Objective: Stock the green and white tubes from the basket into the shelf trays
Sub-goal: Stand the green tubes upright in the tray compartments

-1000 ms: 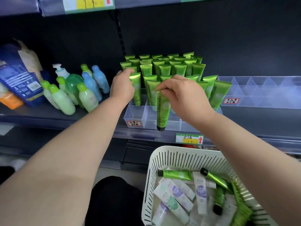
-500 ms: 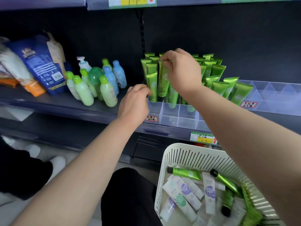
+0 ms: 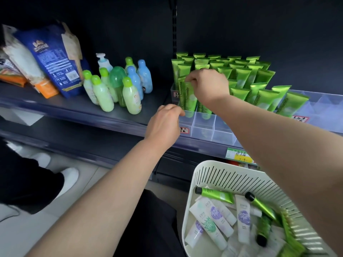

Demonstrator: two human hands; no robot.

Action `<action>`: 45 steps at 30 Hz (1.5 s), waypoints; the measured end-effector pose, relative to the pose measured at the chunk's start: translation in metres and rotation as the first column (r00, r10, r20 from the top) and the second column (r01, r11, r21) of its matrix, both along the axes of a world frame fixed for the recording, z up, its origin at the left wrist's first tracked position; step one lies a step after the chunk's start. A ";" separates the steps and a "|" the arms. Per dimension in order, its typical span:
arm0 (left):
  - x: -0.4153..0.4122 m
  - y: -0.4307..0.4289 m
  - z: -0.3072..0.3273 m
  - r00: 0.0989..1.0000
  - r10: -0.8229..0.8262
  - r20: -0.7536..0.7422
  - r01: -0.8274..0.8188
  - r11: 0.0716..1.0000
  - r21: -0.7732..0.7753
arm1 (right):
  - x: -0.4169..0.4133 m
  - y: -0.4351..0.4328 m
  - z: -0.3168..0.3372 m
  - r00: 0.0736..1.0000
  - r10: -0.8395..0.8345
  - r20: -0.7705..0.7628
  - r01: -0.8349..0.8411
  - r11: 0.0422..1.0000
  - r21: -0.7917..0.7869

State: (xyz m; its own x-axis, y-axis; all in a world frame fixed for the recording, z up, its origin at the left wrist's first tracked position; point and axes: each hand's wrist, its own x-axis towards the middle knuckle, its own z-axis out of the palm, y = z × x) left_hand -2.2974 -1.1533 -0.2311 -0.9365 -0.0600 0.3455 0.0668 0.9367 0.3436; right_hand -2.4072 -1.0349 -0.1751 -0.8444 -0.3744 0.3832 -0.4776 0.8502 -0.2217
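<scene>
Several green tubes (image 3: 243,78) stand upright in a clear divided shelf tray (image 3: 202,127). My right hand (image 3: 208,86) pinches the top of one green tube (image 3: 190,97) standing in the tray's front left part. My left hand (image 3: 165,123) hovers at the tray's front left corner with fingers loosely curled, holding nothing. A white slotted basket (image 3: 215,175) at lower right holds several white tubes (image 3: 209,223) and green tubes (image 3: 216,194) lying flat.
Green and blue bottles (image 3: 118,86) stand on the shelf left of the tray, with bags (image 3: 53,58) further left. A second clear tray (image 3: 324,106) sits to the right. A person's dark trouser leg and white shoe (image 3: 68,177) are on the floor at left.
My right hand lowered the green tube into the tray's front left area. My left hand dropped from the tubes to the tray's front corner. The view shifted left.
</scene>
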 end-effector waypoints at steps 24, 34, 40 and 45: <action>0.050 0.148 -0.100 0.902 -0.374 0.215 0.373 0.927 0.046 | 0.159 0.239 -0.170 0.987 -0.137 0.089 0.134 0.990 0.036; 0.088 0.173 -0.163 0.788 -0.344 0.510 0.397 0.918 0.006 | 0.175 0.268 -0.254 0.541 -0.392 0.744 0.144 0.915 0.377; 0.092 0.167 -0.181 0.733 -0.299 0.611 0.371 0.929 0.010 | 0.162 0.269 -0.288 0.478 -0.434 0.764 0.219 0.901 0.375; 0.092 0.169 -0.190 0.763 -0.259 0.592 0.311 0.950 0.015 | 0.163 0.270 -0.297 0.498 -0.467 0.731 0.208 0.883 0.421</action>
